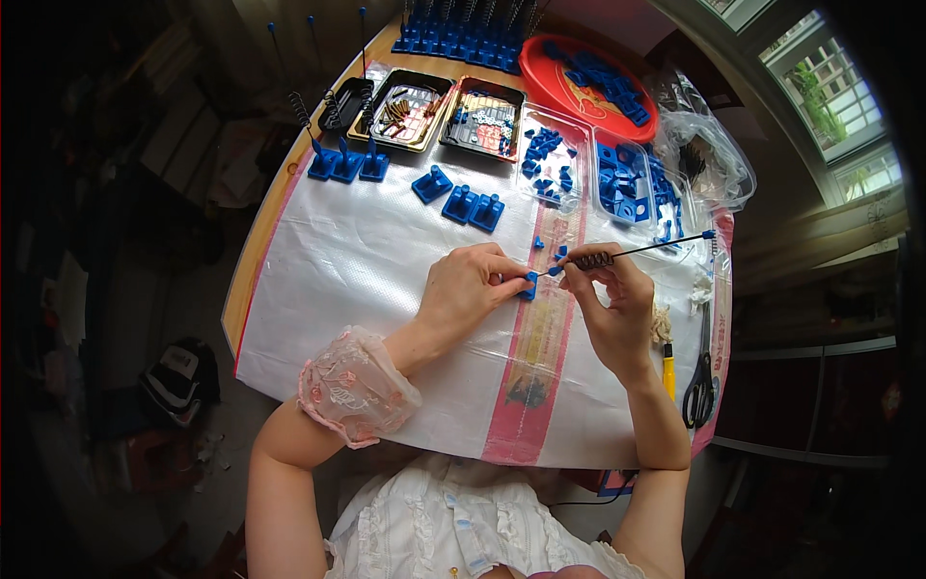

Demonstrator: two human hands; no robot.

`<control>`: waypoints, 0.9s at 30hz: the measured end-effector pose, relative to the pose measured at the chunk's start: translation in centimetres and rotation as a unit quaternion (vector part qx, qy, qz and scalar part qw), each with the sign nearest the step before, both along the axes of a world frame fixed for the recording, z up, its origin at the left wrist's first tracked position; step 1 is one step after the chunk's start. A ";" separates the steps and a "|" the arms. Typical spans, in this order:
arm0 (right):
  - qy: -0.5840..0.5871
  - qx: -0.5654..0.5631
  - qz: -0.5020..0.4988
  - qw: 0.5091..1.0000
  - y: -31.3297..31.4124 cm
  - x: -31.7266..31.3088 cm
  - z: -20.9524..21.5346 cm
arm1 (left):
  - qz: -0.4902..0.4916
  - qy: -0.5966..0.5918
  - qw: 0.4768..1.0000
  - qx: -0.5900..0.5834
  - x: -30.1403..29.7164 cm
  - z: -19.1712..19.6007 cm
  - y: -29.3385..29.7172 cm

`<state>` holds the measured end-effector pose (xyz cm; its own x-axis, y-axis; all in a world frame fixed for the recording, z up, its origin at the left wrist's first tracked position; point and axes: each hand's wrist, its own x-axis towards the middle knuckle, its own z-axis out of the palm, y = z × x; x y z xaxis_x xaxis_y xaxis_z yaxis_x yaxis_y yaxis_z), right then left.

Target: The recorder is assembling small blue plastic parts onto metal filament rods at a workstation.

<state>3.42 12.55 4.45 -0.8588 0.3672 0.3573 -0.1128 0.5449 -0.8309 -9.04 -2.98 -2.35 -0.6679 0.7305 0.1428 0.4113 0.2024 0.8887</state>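
My left hand (pixel 465 289) pinches a small blue plastic base (pixel 529 287) just above the white sheet. Close beside it, my right hand (pixel 617 307) is closed around a thin black rod (pixel 664 245) with a dark coil spring (pixel 592 261) on it. The rod slants up to the right and ends in a blue tip (pixel 709 234). Its lower end, with a small blue piece (pixel 555 270), points at the base; whether they touch is hard to tell. A loose blue bit (pixel 537 242) lies just beyond my fingers.
Blue bases (pixel 460 204) and spring-topped assemblies (pixel 347 166) stand farther back. Behind them are a black tray (pixel 424 87) of brass-coloured parts, another black tray (pixel 482 145), clear boxes (pixel 588 174) of blue pieces and a red basin (pixel 535 68). Scissors (pixel 701 391) and a yellow-handled tool (pixel 668 374) lie right.
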 end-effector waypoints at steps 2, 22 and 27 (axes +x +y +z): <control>0.003 -0.001 0.000 1.000 0.0 -0.1 -0.2 | -0.004 -0.010 1.000 -0.013 0.1 0.3 -0.2; 0.013 0.013 -0.005 1.000 0.3 0.2 0.4 | -0.004 0.023 1.000 0.006 -0.2 0.1 -0.2; 0.024 0.013 -0.008 1.000 0.3 0.3 0.7 | -0.007 0.008 1.000 0.015 0.1 0.6 0.0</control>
